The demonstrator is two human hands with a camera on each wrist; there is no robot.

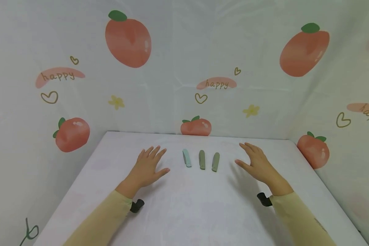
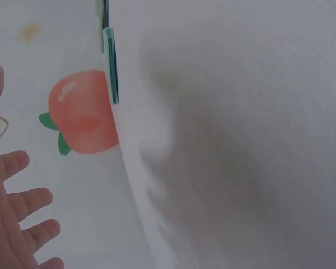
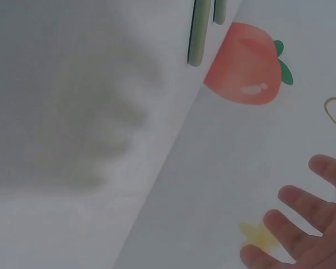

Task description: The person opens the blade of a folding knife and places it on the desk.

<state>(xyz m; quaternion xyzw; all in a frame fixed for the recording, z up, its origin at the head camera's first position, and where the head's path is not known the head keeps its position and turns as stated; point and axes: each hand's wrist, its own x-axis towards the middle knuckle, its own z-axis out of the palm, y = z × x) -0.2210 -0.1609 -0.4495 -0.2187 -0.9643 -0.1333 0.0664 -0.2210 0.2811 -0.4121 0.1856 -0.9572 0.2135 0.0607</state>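
Three slim folded tools with rounded ends, which look like small folding knives or razors, lie side by side on the white table. The pale teal one [image 1: 187, 158] is leftmost, the middle green one [image 1: 202, 160] stands near-straight, and the right green one [image 1: 215, 162] tilts slightly. My left hand [image 1: 146, 169] hovers to their left, fingers spread, touching nothing; the teal tool [image 2: 111, 67] shows in the left wrist view. To the right of the row, my right hand [image 1: 258, 165] is raised with fingers extended and holds nothing; green tools appear at the top of the right wrist view.
The white-covered table [image 1: 184, 212] ends at a back edge behind the tools. A printed cloth backdrop [image 1: 172, 99] with peaches, hearts and "happy" lettering rises behind it and along both sides. A black wrist device [image 1: 137, 206] sits under the left sleeve, another [image 1: 264, 199] at the right.
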